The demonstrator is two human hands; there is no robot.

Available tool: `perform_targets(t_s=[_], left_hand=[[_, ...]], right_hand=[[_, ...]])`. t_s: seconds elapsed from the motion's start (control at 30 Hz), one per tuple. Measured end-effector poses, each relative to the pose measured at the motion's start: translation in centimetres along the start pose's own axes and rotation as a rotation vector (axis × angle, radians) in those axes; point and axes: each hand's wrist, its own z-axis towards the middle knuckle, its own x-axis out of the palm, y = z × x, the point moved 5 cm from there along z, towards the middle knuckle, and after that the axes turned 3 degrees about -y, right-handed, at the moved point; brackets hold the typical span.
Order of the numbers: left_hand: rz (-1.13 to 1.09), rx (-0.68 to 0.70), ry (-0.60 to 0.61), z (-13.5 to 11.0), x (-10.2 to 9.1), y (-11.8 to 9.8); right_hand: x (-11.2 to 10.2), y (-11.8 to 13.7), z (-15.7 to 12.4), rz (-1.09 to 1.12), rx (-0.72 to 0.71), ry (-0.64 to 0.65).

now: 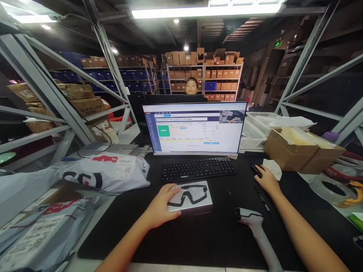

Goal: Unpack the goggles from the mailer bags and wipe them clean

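Observation:
My left hand [161, 207] grips the left end of a white box [195, 200], fingers over the top and thumb along the near side. A dark outline of goggles or glasses is printed on the box lid. It lies flat on the black desk mat [136, 241], just below the black keyboard [198, 169]. Off to the right, my right hand [268, 180] rests over a black computer mouse [256, 170], mostly covered by the fingers. Between my arms lies a grey barcode scanner [252, 221], its handle toward me. A black marker pen [264, 202] is beside my right forearm.
Behind the keyboard stands a lit monitor [195, 130]. Plastic mailing bags [113, 172] crowd the left side. At the right are an open cardboard box [292, 151], white baskets [252, 130] and a tape roll [331, 189]. A person [191, 87] is beyond the monitor, before stocked shelves.

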Motion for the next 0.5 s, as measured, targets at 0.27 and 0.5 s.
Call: perform_targets(t_s=[0.27, 0.5], left_hand=[[-0.018, 0.038, 0.041, 0.0, -1.1, -0.5], [-0.884, 0.006, -0.137, -4.3, -1.0, -2.8]], right_hand=[[-5.7, 4.1, -0.8, 0.092, 0.04, -0.174], [-15.5, 17.3, -11.3, 0.771, -0.15, 0.148]])
